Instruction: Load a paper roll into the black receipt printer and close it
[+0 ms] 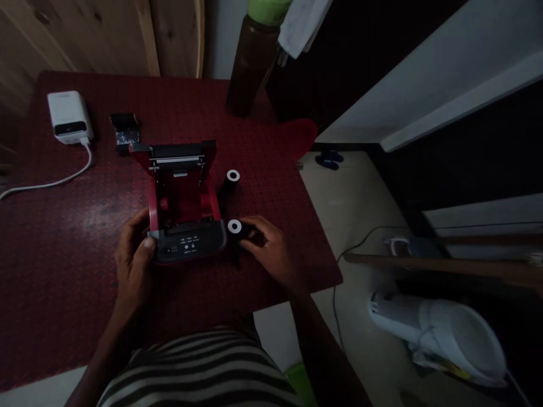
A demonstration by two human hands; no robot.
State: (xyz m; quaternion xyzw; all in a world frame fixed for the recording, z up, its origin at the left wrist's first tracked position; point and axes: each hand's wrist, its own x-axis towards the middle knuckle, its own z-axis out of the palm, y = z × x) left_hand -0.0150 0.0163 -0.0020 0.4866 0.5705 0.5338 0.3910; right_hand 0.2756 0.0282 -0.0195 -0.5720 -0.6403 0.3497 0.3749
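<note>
A small red and black printer (189, 244) stands on the table with its lid raised, showing the red roll compartment inside. My left hand (134, 254) grips its front left corner, thumb on top and fingers along the side. Just right of the printer, my right hand (271, 249) has thumb and fingers closed around a small roll (235, 226) with a white ring-shaped end and dark side. Behind that roll stands a similar second roll (232, 177), apart from both hands. The lower part of the held roll is in shadow.
A red patterned table (76, 271) bears a white power bank (70, 116) with a cable, a small dark folded item (126, 131) and a tall green-capped bottle (254, 62). A red stool edge (303, 138) shows beyond. Slippers (330, 159) and a white cylindrical appliance (436, 333) are on the floor.
</note>
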